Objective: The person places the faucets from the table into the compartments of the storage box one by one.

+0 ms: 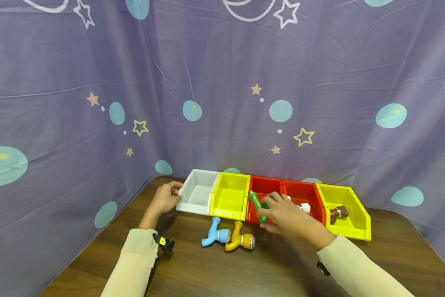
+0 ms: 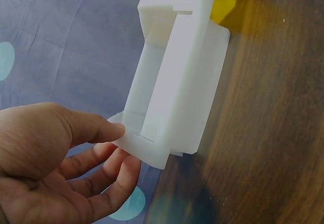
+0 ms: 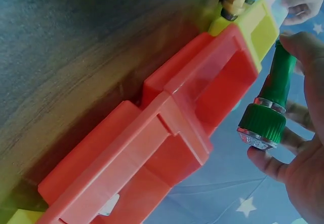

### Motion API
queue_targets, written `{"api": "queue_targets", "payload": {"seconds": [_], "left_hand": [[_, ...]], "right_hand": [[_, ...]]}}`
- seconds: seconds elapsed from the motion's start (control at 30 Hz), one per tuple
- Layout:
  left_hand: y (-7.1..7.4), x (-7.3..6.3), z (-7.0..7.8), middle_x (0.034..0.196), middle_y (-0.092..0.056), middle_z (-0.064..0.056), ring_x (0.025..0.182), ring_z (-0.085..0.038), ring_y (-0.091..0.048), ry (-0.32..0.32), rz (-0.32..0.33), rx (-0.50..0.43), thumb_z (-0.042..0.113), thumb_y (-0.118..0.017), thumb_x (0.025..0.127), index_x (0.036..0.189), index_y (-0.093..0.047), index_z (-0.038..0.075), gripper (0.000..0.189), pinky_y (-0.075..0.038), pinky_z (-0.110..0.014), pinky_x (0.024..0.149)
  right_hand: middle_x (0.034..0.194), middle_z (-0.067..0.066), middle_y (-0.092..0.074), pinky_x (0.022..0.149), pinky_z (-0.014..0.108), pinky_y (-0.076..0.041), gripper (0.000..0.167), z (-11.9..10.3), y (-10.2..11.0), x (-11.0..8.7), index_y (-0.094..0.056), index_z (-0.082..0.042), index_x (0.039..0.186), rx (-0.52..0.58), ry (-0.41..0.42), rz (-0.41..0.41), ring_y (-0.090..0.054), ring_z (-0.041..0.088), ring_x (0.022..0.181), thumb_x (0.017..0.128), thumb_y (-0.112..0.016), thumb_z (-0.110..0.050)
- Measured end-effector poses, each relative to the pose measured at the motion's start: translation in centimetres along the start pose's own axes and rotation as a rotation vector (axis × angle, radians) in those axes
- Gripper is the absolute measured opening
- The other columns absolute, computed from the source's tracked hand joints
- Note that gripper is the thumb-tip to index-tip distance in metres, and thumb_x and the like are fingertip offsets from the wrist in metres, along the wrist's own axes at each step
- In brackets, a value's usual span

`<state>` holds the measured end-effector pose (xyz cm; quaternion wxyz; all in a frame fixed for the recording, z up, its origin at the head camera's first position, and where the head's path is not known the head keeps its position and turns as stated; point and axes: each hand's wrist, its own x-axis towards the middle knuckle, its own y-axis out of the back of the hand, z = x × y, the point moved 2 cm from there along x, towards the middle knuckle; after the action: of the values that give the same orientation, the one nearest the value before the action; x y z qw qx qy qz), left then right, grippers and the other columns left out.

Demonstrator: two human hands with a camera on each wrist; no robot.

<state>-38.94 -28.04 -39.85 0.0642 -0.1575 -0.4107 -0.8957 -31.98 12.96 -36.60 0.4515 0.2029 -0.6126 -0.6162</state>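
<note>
My left hand (image 1: pixel 165 199) pinches the outer side rim of the white bin (image 2: pixel 195 82), thumb on the rim and fingers below it. In my right hand (image 1: pixel 286 214) is a green tap (image 3: pixel 277 89), its ribbed knob and thumb-side body visible in the right wrist view. The tap hangs over the left red bin (image 1: pixel 267 180) in the head view, overlapping its front. On the table in front of the bins lie a light blue tap (image 1: pixel 214 235) and a mustard-yellow tap (image 1: pixel 237 239), side by side.
A yellow bin (image 1: pixel 230 194) stands between the white and red bins. The right red bin (image 1: pixel 300 186) holds a white tap (image 1: pixel 305 208), partly behind my right hand. At the right end, another yellow bin (image 1: pixel 359 231) holds a brown tap (image 1: pixel 339 213). A patterned curtain (image 1: pixel 222 136) hangs behind.
</note>
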Motion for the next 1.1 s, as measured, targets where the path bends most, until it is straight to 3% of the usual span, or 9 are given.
{"api": "queue_targets", "payload": {"seconds": [0.33, 0.57, 0.83, 1.1], "left_hand": [[-0.1, -0.1, -0.2, 0.092, -0.069, -0.013, 0.087, -0.027, -0.062, -0.014, 0.003, -0.005, -0.003, -0.069, 0.084, 0.127, -0.066, -0.003, 0.042, -0.050, -0.037, 0.073], [-0.1, -0.2, -0.3, 0.092, -0.068, -0.013, 0.087, -0.027, -0.062, -0.004, -0.003, -0.006, -0.002, -0.069, 0.085, 0.127, -0.065, -0.003, 0.042, -0.049, -0.037, 0.074], [0.0, -0.1, -0.3, 0.090, -0.069, -0.012, 0.086, -0.027, -0.062, -0.017, 0.004, 0.005, -0.002, -0.069, 0.084, 0.126, -0.066, -0.003, 0.042, -0.050, -0.037, 0.074], [0.0, 0.0, -0.1, 0.091, -0.068, -0.013, 0.086, -0.027, -0.062, -0.022, -0.001, 0.002, -0.002, -0.069, 0.084, 0.126, -0.066, -0.003, 0.042, -0.049, -0.038, 0.075]], "right_hand": [[0.117, 0.007, -0.065, 0.083, 0.046, -0.045, 0.025, 2.0, -1.6, 1.5, -0.072, -0.025, 0.108, 0.008, -0.044, 0.024, -0.052, 0.028, 0.106, 0.089, -0.080, -0.037], [0.117, 0.008, -0.064, 0.080, 0.043, -0.042, 0.023, 2.9, -2.2, 2.8, -0.072, -0.023, 0.110, 0.064, -0.129, -0.034, -0.051, 0.030, 0.105, 0.091, -0.078, -0.034], [0.113, 0.006, -0.064, 0.089, 0.053, -0.045, 0.020, 4.3, -3.3, 4.0, -0.073, -0.024, 0.109, 0.059, -0.240, -0.113, -0.050, 0.030, 0.105, 0.092, -0.076, -0.035], [0.104, 0.003, -0.061, 0.089, 0.052, -0.046, 0.020, 4.8, -4.2, 5.0, -0.071, -0.026, 0.107, 0.036, -0.271, -0.188, -0.049, 0.027, 0.098, 0.091, -0.077, -0.037]]}}
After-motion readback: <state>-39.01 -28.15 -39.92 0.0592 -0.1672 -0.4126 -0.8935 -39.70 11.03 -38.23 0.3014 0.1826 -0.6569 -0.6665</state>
